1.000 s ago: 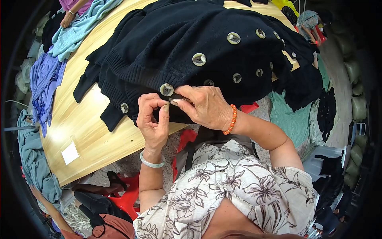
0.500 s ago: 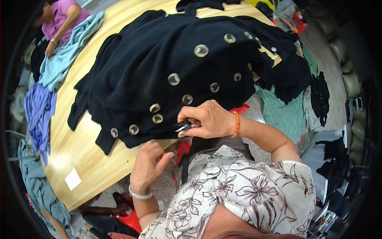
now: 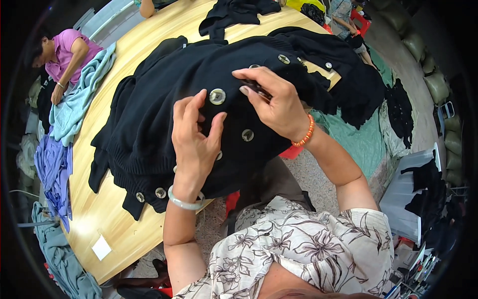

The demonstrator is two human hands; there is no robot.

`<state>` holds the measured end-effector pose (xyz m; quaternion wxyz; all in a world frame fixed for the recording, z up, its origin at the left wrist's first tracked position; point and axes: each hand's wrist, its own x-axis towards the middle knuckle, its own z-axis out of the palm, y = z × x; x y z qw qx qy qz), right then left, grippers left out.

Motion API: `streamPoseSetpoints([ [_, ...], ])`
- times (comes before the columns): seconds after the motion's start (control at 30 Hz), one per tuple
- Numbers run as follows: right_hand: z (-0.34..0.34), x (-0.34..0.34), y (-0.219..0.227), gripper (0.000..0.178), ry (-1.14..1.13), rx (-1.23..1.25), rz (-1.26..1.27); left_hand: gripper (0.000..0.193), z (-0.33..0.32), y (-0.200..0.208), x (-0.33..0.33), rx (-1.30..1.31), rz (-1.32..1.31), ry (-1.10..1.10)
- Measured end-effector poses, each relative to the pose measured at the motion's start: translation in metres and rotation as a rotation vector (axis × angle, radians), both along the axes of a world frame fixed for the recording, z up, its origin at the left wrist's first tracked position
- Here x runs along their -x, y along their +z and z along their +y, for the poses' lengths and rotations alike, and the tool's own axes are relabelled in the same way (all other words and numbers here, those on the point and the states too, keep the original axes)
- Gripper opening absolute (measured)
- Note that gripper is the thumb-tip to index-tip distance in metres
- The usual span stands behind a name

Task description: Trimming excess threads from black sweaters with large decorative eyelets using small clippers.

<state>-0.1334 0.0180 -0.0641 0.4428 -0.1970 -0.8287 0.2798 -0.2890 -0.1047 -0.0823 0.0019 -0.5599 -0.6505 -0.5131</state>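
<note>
Both the left hand (image 3: 195,134) and right hand (image 3: 276,102) had moved up from the sweater's (image 3: 159,107) near edge toward its middle. The left's thumb and forefinger stood wide apart beside a button (image 3: 217,96), while the right gripped a partly hidden dark tool (image 3: 259,90); the sweater lay across the table (image 3: 92,204).

Black knitted garment with ribbed edges (image 3: 149,112), spread over a pale wood-grain table (image 3: 89,219). Large round cream-and-dark button (image 3: 217,96) on the garment, between the hands. Left hand (image 3: 195,142), with pale translucent bangle (image 3: 180,202): thumb and fingers parted, just beside the button. Right hand (image 3: 276,102), with orange beaded bracelet (image 3: 309,133): gripping a small dark hand tool (image 3: 260,90), partly hidden. White square paper (image 3: 101,247) on the table. Crumpled purple cloth (image 3: 52,167), at left.
</note>
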Motion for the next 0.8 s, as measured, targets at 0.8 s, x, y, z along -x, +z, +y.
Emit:
streamPoseSetpoints([
  [0.8, 0.040, 0.005, -0.025, 0.031, 0.069, 0.066, -0.005, 0.051, 0.026, -0.003, -0.019, -0.123, 0.396, 0.155],
])
